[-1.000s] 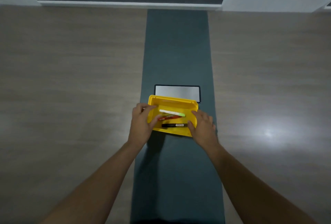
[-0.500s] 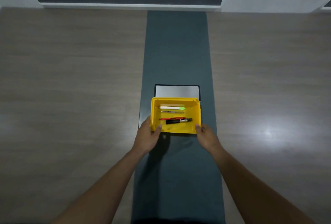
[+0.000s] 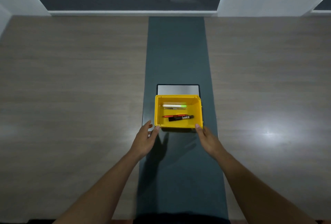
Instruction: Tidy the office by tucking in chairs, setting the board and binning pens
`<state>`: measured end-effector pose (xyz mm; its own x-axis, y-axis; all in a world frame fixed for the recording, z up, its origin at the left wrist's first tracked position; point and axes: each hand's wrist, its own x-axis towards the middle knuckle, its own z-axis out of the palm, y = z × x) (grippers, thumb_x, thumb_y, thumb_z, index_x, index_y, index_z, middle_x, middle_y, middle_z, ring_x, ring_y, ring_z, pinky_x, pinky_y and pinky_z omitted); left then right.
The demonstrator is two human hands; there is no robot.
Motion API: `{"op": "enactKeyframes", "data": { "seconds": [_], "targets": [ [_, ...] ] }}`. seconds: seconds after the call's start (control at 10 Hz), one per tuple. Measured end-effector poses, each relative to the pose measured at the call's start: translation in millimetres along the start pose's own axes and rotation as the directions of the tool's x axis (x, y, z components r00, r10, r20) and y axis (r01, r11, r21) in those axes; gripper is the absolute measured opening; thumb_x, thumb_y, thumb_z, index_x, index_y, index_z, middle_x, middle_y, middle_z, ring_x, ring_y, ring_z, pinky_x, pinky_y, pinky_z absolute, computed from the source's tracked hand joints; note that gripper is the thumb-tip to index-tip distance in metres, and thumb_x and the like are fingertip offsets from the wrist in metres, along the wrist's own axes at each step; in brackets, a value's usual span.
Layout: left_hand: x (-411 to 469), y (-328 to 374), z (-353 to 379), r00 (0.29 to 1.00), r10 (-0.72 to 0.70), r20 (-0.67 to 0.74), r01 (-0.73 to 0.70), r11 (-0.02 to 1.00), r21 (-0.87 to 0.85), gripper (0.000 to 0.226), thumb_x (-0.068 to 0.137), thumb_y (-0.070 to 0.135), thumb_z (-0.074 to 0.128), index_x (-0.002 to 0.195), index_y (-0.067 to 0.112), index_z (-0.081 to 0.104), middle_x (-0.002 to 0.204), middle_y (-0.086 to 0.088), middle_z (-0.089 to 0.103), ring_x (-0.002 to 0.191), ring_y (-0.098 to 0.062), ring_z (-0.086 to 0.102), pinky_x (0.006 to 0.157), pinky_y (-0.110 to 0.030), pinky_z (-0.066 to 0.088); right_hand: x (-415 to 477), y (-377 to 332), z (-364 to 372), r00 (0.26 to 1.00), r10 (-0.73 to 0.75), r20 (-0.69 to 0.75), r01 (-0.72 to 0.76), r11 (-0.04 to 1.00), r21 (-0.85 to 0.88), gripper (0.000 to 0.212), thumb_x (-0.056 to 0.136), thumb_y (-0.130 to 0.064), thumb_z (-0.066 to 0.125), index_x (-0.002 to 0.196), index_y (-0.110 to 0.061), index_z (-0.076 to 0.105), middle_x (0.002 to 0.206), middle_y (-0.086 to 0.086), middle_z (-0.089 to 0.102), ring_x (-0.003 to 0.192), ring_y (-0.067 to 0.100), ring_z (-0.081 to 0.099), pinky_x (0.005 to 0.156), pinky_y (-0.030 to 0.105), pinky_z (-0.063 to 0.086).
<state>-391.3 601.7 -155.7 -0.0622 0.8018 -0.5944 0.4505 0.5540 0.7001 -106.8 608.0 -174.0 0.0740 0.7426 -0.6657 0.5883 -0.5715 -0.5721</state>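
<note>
I see left hand open, fingers spread, thumb tip touching near-left corner of yellow bin, gripping nothing. Bin sits on dark centre strip of table, pens inside. Right hand open, fingertip at near-right corner.

A yellow bin holds red, black and white-green pens on a dark teal strip.
</note>
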Motion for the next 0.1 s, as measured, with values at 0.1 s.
{"op": "enactKeyframes", "data": {
  "seconds": [0.1],
  "targets": [
    [-13.3, -14.9, 3.0, 1.0, -0.002, -0.019, 0.003, 0.999, 0.042, 0.072, 0.105, 0.061, 0.047, 0.165, 0.024, 0.034, 0.168, -0.005, 0.042, 0.148, -0.027, 0.05, 0.117, -0.043, 0.045, -15.2, 1.5, 9.6, 1.0, 0.012, 0.0, -0.012, 1.0, -0.029, 0.091, 0.095, -0.088, 0.022, 0.163, -0.029, 0.038, 0.166, 0.009, 0.046, 0.152, 0.036, 0.044, 0.121, 0.055, 0.036]
  ]
}}
